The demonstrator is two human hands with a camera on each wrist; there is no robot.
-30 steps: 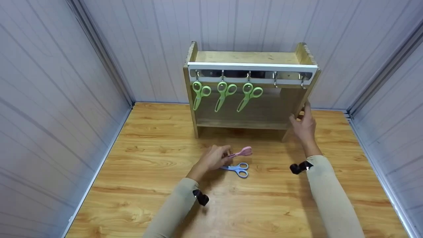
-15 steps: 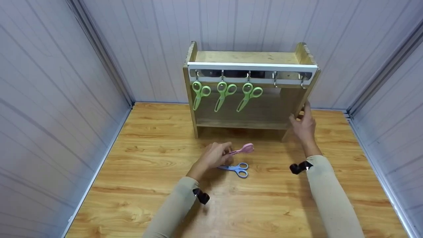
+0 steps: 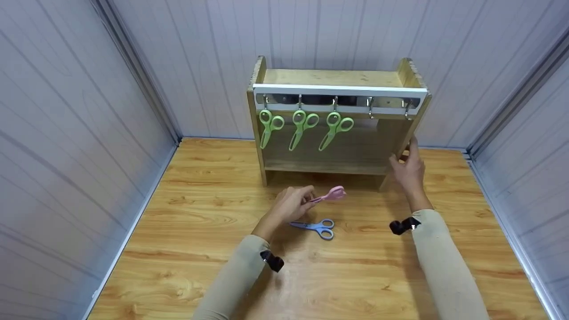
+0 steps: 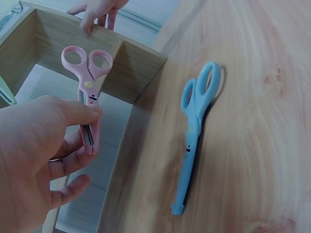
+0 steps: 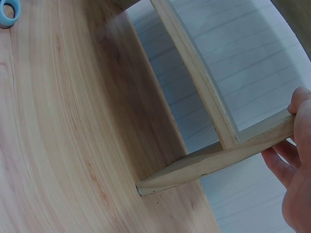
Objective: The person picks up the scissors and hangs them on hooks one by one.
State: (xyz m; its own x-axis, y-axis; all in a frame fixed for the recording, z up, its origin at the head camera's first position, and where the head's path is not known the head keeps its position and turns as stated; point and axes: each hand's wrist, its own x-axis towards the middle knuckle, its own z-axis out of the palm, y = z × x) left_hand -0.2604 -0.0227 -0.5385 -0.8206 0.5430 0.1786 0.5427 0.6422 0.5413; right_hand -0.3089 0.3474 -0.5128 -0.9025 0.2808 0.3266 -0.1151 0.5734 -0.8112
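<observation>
My left hand [image 3: 292,203] pinches pink scissors [image 4: 88,83] by the blade end, thumb on one face and fingers behind. The handle loops point away from the palm, and the scissors are held off the floor. Blue scissors [image 3: 319,228] lie flat on the wooden floor just below that hand. At the right, my right hand [image 3: 408,171] grips the side panel [image 5: 218,155] of a wooden shelf [image 3: 329,168], thumb on the near side and fingers around the outer face. Three pairs of green scissors [image 3: 300,129] hang by one loop each from the shelf's hooks.
A white rail [image 3: 346,90] with a row of metal hooks runs along the shelf's top front. The two hooks [image 3: 370,106] at its right carry nothing. Pale panelled walls [image 3: 213,66] stand behind and on both sides of the wooden floor [image 3: 186,249].
My left hand has lifted the pink scissors and moved them slightly forward and right, away from the blue pair. The right hand stays on the shelf's side.
</observation>
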